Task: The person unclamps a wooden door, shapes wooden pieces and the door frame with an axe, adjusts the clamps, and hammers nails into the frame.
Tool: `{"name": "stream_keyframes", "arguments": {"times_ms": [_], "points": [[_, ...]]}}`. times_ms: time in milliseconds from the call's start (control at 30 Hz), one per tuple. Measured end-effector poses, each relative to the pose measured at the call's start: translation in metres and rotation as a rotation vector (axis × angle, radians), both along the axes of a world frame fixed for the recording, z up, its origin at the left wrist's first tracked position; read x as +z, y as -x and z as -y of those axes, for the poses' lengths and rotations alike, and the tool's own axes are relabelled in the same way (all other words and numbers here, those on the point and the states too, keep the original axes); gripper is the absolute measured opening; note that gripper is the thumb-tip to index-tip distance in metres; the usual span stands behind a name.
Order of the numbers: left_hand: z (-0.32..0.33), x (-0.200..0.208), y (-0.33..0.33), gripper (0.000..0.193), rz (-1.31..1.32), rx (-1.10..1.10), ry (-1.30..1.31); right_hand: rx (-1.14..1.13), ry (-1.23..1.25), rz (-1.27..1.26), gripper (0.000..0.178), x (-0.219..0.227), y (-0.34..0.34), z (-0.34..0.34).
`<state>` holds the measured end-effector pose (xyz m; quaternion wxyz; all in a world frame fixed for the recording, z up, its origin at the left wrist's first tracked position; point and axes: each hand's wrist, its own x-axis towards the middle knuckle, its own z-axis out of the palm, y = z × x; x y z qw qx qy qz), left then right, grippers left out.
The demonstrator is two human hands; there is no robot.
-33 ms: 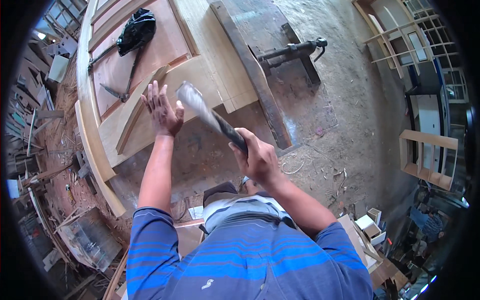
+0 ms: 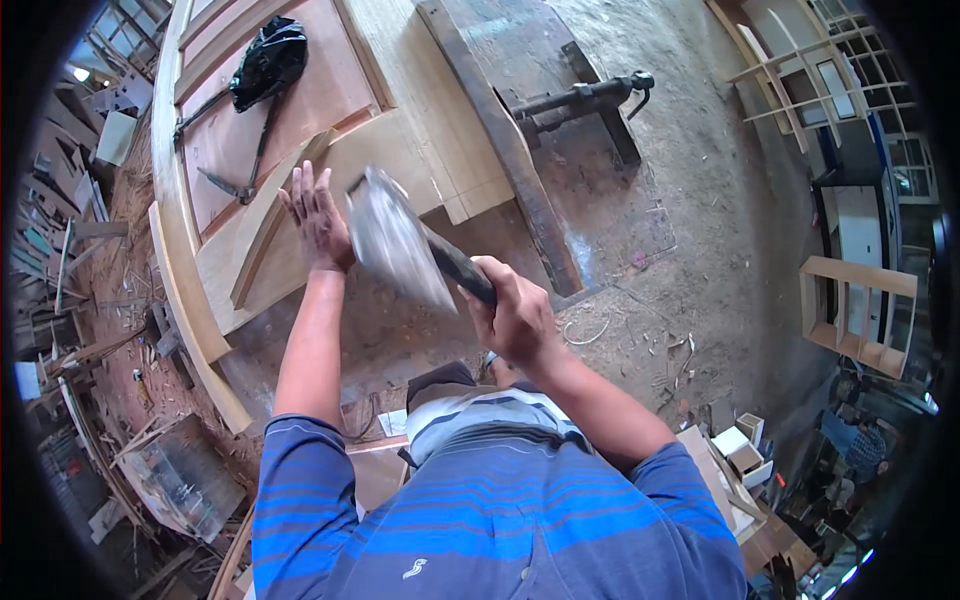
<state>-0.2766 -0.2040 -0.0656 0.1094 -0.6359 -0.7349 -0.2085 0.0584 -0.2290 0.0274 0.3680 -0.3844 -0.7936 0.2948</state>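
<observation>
My right hand (image 2: 518,314) grips the dark handle of a broad-bladed metal tool (image 2: 392,240), whose blade is blurred by motion. That blade tilts up and left, with its broad grey face showing. Close to the blade's left side my left hand (image 2: 320,220) is raised with fingers stretched and nothing in it. Whether it touches the blade I cannot tell. Beyond both hands lies a pale wooden door panel (image 2: 440,150) with a curved wooden strip (image 2: 268,235) on it, just left of my left hand.
On the door lie a black plastic bag (image 2: 272,62) and a hammer-like tool (image 2: 240,185). A metal vise (image 2: 580,100) is fixed on the worn bench (image 2: 600,215) to the right. Wood scraps (image 2: 75,230) crowd the left; wooden frames (image 2: 860,315) stand at far right.
The tool's blade has turned from nearly edge-on to show its broad face. My left hand has shifted very slightly left; my right hand keeps its grip.
</observation>
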Motion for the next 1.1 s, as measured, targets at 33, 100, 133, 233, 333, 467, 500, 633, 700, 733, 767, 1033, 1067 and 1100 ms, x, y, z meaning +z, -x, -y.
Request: {"name": "stream_keyframes", "arguments": {"times_ms": [33,100,133,233,333,467,500,633,700,733,767,1033,1067,1100], "points": [[-0.003,0.001,0.002,0.074,-0.027,-0.004,-0.002,-0.01,0.006,-0.003,0.04,-0.011,-0.006,0.0],[-0.008,0.002,-0.004,0.073,0.008,-0.021,-0.031,-0.037,0.328,0.494,0.041,-0.043,-0.022,-0.001],[-0.007,0.003,-0.005,0.072,0.007,-0.019,-0.02,-0.025,0.423,0.636,0.044,-0.053,-0.018,-0.012],[-0.004,0.002,-0.002,0.069,-0.007,-0.02,-0.004,-0.003,0.443,0.664,0.047,-0.041,-0.017,-0.002],[-0.003,-0.001,-0.001,0.067,-0.008,-0.035,0.0,0.003,0.482,0.619,0.043,-0.054,-0.014,-0.004],[-0.006,0.0,-0.001,0.065,0.006,-0.064,0.013,0.027,0.463,0.414,0.043,-0.065,-0.02,-0.009],[-0.007,0.002,-0.001,0.065,0.004,-0.062,0.015,0.029,0.465,0.412,0.043,-0.069,-0.018,-0.011],[-0.008,0.004,-0.001,0.06,0.098,-0.109,0.037,0.044,0.435,0.252,0.044,-0.069,-0.001,-0.011],[-0.008,0.006,-0.002,0.059,0.163,-0.09,0.057,0.047,0.467,0.253,0.043,-0.062,0.004,-0.013],[-0.009,0.008,-0.002,0.06,0.209,-0.095,0.115,0.042,0.461,0.241,0.042,-0.057,0.004,-0.016],[-0.01,0.01,-0.002,0.062,0.256,-0.1,0.171,0.039,0.454,0.231,0.041,-0.052,0.005,-0.019],[-0.015,0.013,0.002,0.064,0.21,-0.052,0.187,-0.013,0.389,0.551,0.036,-0.037,0.001,-0.031],[-0.012,0.01,0.003,0.065,0.201,-0.042,0.191,-0.002,0.397,0.57,0.035,-0.037,0.001,-0.032],[-0.01,0.008,0.004,0.065,0.206,-0.03,0.178,0.008,0.406,0.589,0.035,-0.037,0.002,-0.034]]}}
